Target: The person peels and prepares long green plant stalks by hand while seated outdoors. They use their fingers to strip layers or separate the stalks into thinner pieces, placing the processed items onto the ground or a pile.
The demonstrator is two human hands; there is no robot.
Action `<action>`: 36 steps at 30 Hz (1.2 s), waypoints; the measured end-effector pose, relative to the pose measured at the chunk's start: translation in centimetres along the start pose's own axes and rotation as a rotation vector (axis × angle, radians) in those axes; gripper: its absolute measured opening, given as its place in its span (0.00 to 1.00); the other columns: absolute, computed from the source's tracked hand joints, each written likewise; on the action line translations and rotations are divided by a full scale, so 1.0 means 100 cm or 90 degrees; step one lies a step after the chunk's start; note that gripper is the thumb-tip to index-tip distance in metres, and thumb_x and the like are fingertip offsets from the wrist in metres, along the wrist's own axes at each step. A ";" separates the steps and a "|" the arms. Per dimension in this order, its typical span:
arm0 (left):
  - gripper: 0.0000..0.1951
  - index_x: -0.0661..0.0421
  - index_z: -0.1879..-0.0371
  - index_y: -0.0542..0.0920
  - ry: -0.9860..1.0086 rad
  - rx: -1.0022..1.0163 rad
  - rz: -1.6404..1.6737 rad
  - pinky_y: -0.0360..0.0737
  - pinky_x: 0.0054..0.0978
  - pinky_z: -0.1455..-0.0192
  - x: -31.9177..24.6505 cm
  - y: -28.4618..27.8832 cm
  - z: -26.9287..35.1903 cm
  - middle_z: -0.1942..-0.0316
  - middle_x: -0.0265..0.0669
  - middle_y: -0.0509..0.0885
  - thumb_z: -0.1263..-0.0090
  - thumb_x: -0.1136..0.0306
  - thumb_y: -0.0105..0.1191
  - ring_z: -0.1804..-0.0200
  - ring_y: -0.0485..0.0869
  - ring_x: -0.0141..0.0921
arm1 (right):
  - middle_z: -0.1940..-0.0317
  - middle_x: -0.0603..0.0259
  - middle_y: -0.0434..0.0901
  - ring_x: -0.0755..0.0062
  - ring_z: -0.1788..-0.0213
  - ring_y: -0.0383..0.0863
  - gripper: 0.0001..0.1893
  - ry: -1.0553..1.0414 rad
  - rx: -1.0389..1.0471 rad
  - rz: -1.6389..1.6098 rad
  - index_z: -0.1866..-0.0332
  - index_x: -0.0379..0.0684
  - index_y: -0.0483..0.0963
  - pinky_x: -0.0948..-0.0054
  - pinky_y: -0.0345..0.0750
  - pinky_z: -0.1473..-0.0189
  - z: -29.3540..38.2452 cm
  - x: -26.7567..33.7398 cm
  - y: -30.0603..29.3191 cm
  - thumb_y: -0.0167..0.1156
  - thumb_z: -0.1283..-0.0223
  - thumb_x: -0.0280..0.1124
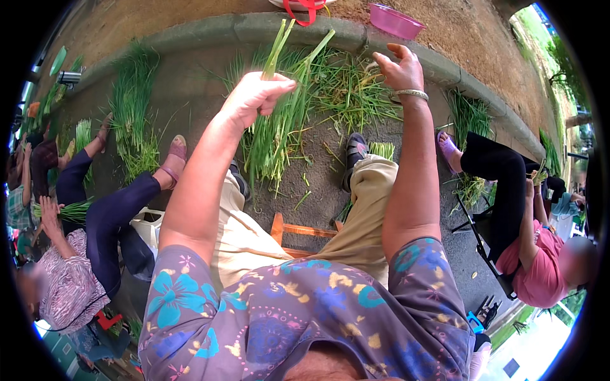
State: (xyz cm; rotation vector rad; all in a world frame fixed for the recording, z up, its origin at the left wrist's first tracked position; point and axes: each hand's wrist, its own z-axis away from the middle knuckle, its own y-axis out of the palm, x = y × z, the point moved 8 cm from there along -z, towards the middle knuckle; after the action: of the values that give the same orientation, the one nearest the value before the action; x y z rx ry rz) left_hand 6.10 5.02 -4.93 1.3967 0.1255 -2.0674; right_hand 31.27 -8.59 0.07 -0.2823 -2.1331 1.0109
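Observation:
My left hand [261,95] is closed around a few long green stalks [274,55], whose pale cut ends point away from me. Beneath and beside it lies a heap of long green leafy stalks [286,128]. My right hand [400,66], a bangle on its wrist, is raised over the pavement near the kerb with fingers apart and nothing between them. Loose, partly yellowed leaves [352,95] are scattered between the two hands. Near my right shoe stands a bundle of green stalks [382,150], its cut ends showing.
A concrete kerb [295,29] curves ahead, with a pink plastic basin [396,21] and red straps [305,12] beyond it. A wooden stool [305,231] is beneath me. People sit close on both sides, one handling stalks at left. More stalks [135,95] lie at left.

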 end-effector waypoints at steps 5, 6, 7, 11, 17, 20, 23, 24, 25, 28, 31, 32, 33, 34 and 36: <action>0.08 0.56 0.69 0.78 -0.016 0.057 0.067 0.52 0.16 0.84 0.001 0.013 0.003 0.85 0.19 0.64 0.42 0.67 0.61 0.86 0.58 0.15 | 0.84 0.64 0.77 0.78 0.83 0.76 0.14 0.237 0.152 -0.325 0.71 0.37 0.78 0.80 0.73 0.77 0.011 0.015 0.006 0.59 0.44 0.40; 0.07 0.55 0.69 0.77 -0.021 0.074 0.067 0.53 0.15 0.84 0.002 0.016 0.002 0.85 0.19 0.65 0.41 0.67 0.60 0.86 0.59 0.16 | 0.82 0.64 0.78 0.79 0.83 0.76 0.13 0.231 0.167 -0.369 0.69 0.37 0.78 0.81 0.72 0.78 0.012 0.019 0.007 0.58 0.43 0.38; 0.07 0.54 0.69 0.77 -0.025 0.090 0.066 0.54 0.15 0.84 0.002 0.019 0.001 0.85 0.20 0.65 0.39 0.67 0.59 0.86 0.60 0.16 | 0.80 0.64 0.79 0.80 0.83 0.75 0.12 0.224 0.181 -0.414 0.67 0.38 0.78 0.82 0.71 0.79 0.012 0.023 0.009 0.58 0.43 0.37; 0.07 0.54 0.69 0.76 -0.035 0.097 0.075 0.55 0.14 0.84 0.005 0.025 0.003 0.84 0.20 0.66 0.39 0.67 0.58 0.85 0.60 0.15 | 0.63 0.68 0.80 0.86 0.70 0.74 0.14 0.170 0.375 -0.716 0.50 0.40 0.73 0.84 0.73 0.72 0.029 0.078 0.021 0.55 0.39 0.33; 0.11 0.57 0.64 0.78 -0.015 0.100 0.040 0.55 0.14 0.84 0.005 0.029 -0.001 0.81 0.21 0.69 0.42 0.68 0.61 0.84 0.61 0.15 | 0.64 0.72 0.80 0.86 0.66 0.75 0.13 0.099 0.490 -0.717 0.54 0.42 0.77 0.83 0.74 0.68 0.039 0.097 0.033 0.58 0.41 0.36; 0.15 0.59 0.58 0.78 0.066 0.013 -0.089 0.58 0.14 0.81 -0.007 0.020 -0.003 0.79 0.21 0.70 0.44 0.69 0.62 0.81 0.63 0.14 | 0.65 0.72 0.80 0.89 0.68 0.74 0.10 0.097 0.436 -0.646 0.59 0.42 0.79 0.85 0.71 0.70 0.037 0.089 0.031 0.59 0.42 0.35; 0.16 0.58 0.58 0.80 0.221 -0.122 -0.232 0.64 0.14 0.72 -0.026 -0.004 -0.004 0.78 0.21 0.71 0.47 0.71 0.63 0.74 0.69 0.16 | 0.69 0.73 0.80 0.90 0.71 0.72 0.09 0.101 0.395 -0.557 0.62 0.41 0.79 0.85 0.70 0.73 0.034 0.078 0.036 0.61 0.44 0.35; 0.15 0.58 0.59 0.80 0.227 -0.131 -0.259 0.66 0.14 0.70 -0.030 -0.006 -0.002 0.77 0.22 0.73 0.46 0.71 0.63 0.73 0.70 0.16 | 0.71 0.74 0.80 0.90 0.72 0.72 0.09 0.106 0.382 -0.524 0.64 0.41 0.79 0.85 0.69 0.74 0.034 0.076 0.036 0.62 0.45 0.35; 0.13 0.59 0.61 0.80 0.234 -0.139 -0.286 0.68 0.14 0.68 -0.035 -0.007 0.000 0.76 0.23 0.75 0.46 0.71 0.63 0.71 0.72 0.17 | 0.73 0.74 0.79 0.90 0.73 0.72 0.09 0.093 0.371 -0.504 0.65 0.41 0.79 0.84 0.69 0.75 0.034 0.076 0.034 0.63 0.46 0.35; 0.12 0.59 0.62 0.81 0.267 -0.110 -0.216 0.71 0.14 0.65 -0.034 0.003 -0.002 0.73 0.25 0.79 0.44 0.70 0.62 0.69 0.74 0.17 | 0.76 0.74 0.78 0.89 0.74 0.72 0.08 0.058 0.353 -0.464 0.67 0.40 0.79 0.84 0.69 0.75 0.036 0.084 0.033 0.64 0.47 0.34; 0.13 0.59 0.60 0.81 0.294 -0.065 -0.155 0.72 0.14 0.61 -0.036 0.018 0.002 0.70 0.27 0.81 0.42 0.69 0.62 0.67 0.75 0.18 | 0.76 0.74 0.77 0.88 0.73 0.72 0.09 0.025 0.369 -0.449 0.68 0.38 0.79 0.83 0.70 0.73 0.042 0.090 0.041 0.64 0.47 0.33; 0.14 0.59 0.59 0.81 0.333 -0.065 -0.146 0.69 0.11 0.69 -0.038 0.020 0.001 0.72 0.25 0.79 0.42 0.67 0.62 0.72 0.73 0.15 | 0.76 0.73 0.77 0.88 0.73 0.72 0.09 0.006 0.379 -0.432 0.68 0.38 0.79 0.83 0.71 0.72 0.044 0.093 0.042 0.64 0.47 0.33; 0.14 0.58 0.59 0.81 0.318 -0.064 -0.138 0.67 0.11 0.71 -0.038 0.022 0.001 0.73 0.24 0.78 0.42 0.67 0.62 0.73 0.71 0.15 | 0.76 0.73 0.77 0.87 0.73 0.72 0.09 -0.013 0.388 -0.414 0.68 0.37 0.78 0.82 0.71 0.72 0.047 0.096 0.044 0.64 0.47 0.33; 0.14 0.58 0.59 0.81 0.303 -0.063 -0.130 0.65 0.11 0.74 -0.039 0.024 0.002 0.74 0.23 0.78 0.41 0.66 0.62 0.75 0.70 0.14 | 0.76 0.71 0.77 0.87 0.73 0.72 0.09 -0.018 0.394 -0.431 0.68 0.35 0.78 0.81 0.72 0.71 0.050 0.099 0.047 0.63 0.47 0.32; 0.14 0.57 0.59 0.81 0.298 -0.060 -0.107 0.55 0.11 0.81 -0.039 0.026 0.001 0.77 0.20 0.75 0.41 0.65 0.62 0.81 0.63 0.12 | 0.77 0.70 0.77 0.87 0.73 0.72 0.09 -0.030 0.403 -0.412 0.68 0.35 0.78 0.81 0.72 0.70 0.056 0.106 0.051 0.63 0.47 0.31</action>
State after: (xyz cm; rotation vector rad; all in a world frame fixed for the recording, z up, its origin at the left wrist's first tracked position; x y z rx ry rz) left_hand 8.40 4.64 -0.86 1.8368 0.5435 -1.7964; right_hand 19.33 -3.38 -0.31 0.6952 -1.6412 1.2118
